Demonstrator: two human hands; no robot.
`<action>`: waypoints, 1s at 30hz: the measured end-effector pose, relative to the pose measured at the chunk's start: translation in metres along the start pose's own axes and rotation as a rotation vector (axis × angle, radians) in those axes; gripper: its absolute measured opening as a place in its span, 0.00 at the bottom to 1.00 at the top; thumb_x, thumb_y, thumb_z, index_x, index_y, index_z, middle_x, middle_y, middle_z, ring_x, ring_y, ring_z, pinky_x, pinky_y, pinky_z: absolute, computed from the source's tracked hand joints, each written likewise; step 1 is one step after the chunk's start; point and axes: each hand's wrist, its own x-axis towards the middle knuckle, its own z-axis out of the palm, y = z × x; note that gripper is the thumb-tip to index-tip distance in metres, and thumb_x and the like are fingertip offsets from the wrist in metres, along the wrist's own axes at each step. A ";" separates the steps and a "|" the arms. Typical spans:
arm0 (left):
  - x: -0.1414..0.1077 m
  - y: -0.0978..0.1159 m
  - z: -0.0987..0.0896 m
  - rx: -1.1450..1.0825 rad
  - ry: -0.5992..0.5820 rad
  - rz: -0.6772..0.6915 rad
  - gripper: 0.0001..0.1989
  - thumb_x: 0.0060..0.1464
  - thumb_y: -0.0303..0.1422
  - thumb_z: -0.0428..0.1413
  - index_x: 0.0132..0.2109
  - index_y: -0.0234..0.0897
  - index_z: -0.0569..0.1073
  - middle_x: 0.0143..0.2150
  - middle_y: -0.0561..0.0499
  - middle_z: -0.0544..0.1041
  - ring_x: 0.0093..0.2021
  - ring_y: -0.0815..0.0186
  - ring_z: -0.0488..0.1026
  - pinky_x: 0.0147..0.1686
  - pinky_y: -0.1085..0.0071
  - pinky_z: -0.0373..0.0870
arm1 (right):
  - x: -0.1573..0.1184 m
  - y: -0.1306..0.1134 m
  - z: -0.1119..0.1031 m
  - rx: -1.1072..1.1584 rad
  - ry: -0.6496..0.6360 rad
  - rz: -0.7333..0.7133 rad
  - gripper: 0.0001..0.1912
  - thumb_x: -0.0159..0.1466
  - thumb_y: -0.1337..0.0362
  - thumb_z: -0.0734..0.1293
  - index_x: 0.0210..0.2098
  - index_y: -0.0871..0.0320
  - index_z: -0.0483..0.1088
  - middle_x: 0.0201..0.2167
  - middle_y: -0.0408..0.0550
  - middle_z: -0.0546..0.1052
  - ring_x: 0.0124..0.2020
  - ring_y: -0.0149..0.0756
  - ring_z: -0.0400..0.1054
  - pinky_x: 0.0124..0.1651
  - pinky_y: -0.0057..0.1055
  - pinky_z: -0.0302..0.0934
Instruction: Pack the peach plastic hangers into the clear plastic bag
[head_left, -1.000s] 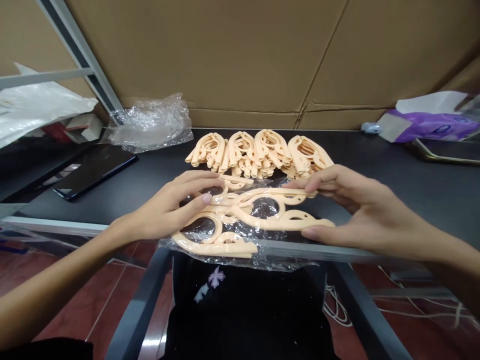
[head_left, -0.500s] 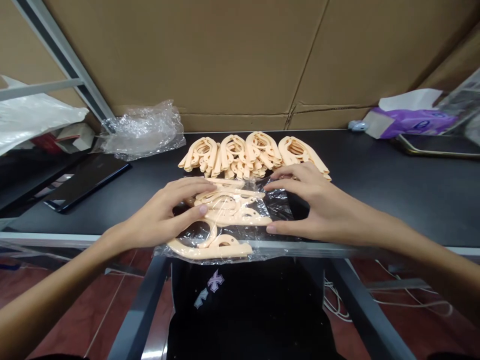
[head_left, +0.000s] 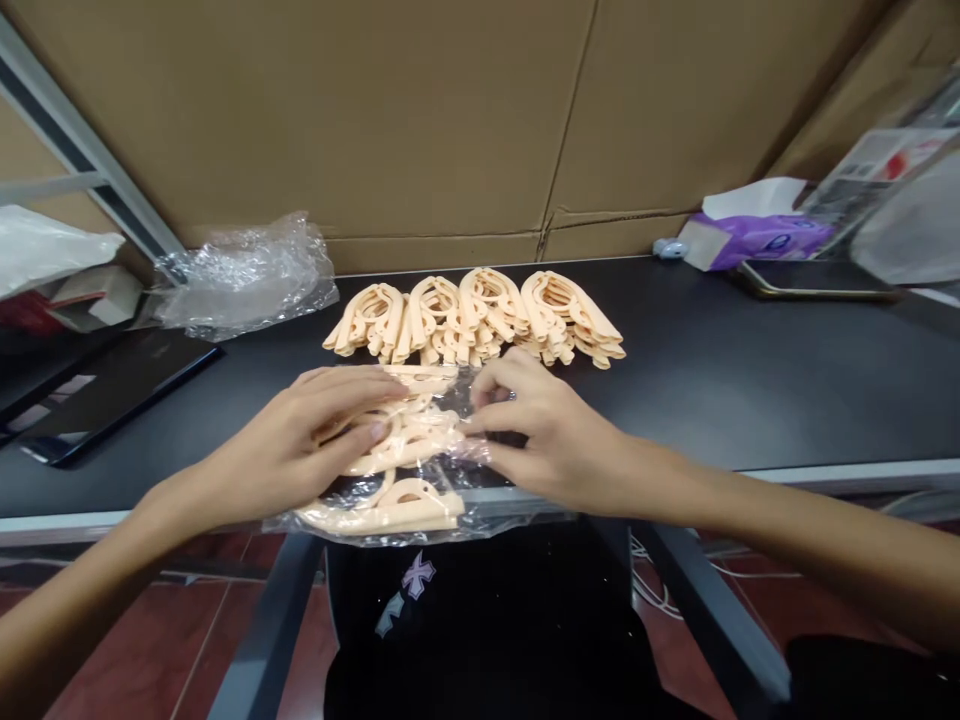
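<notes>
A clear plastic bag (head_left: 499, 510) lies at the front edge of the desk, its near side hanging slightly over. Inside it are several peach folding hangers (head_left: 416, 512). My left hand (head_left: 289, 445) grips the bag's left part, thumb and fingers over the hangers through the film. On the right, my right hand (head_left: 559, 425) has its fingers curled and pinched on the loose film beside the hanger ends. Just behind the bag, more peach folding hangers (head_left: 491, 310) stand in a row of overlapping bunches.
Crumpled clear plastic (head_left: 255, 275) lies at the back left, near a dark phone-like slab (head_left: 112, 390). At the back right are a purple tissue pack (head_left: 765, 238), a small pale-blue object (head_left: 670, 248) and a gold-edged dark device (head_left: 817, 280). Cardboard (head_left: 360, 120) stands behind the desk.
My right hand has moved in toward the bag, its fingers closing from a spread pose onto the film. My left hand keeps its grip. The view has shifted a little to the right.
</notes>
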 end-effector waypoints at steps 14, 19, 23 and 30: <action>-0.010 0.054 0.012 0.203 0.090 0.280 0.29 0.70 0.51 0.56 0.70 0.40 0.71 0.68 0.40 0.76 0.69 0.46 0.71 0.70 0.45 0.66 | -0.028 0.046 -0.049 -0.234 0.033 -0.026 0.18 0.69 0.71 0.64 0.52 0.53 0.81 0.48 0.54 0.82 0.50 0.48 0.76 0.55 0.51 0.72; -0.009 0.070 0.032 0.406 0.048 0.424 0.33 0.68 0.54 0.57 0.66 0.31 0.74 0.66 0.35 0.77 0.65 0.42 0.74 0.65 0.44 0.71 | -0.023 0.050 -0.041 -0.290 -0.002 -0.067 0.20 0.70 0.71 0.62 0.56 0.57 0.80 0.52 0.59 0.82 0.54 0.52 0.75 0.59 0.57 0.71; -0.008 0.069 0.035 0.444 0.059 0.447 0.25 0.73 0.45 0.53 0.64 0.31 0.75 0.66 0.37 0.78 0.64 0.42 0.76 0.62 0.45 0.72 | -0.021 0.056 -0.038 -0.342 -0.040 -0.099 0.18 0.72 0.69 0.62 0.53 0.57 0.81 0.52 0.60 0.81 0.54 0.51 0.74 0.56 0.54 0.71; -0.010 0.069 0.038 0.465 0.079 0.468 0.22 0.72 0.39 0.56 0.65 0.31 0.75 0.65 0.38 0.79 0.66 0.46 0.75 0.69 0.49 0.68 | -0.024 0.060 -0.039 -0.369 -0.042 -0.144 0.14 0.73 0.67 0.64 0.43 0.54 0.84 0.49 0.57 0.81 0.51 0.48 0.73 0.53 0.50 0.71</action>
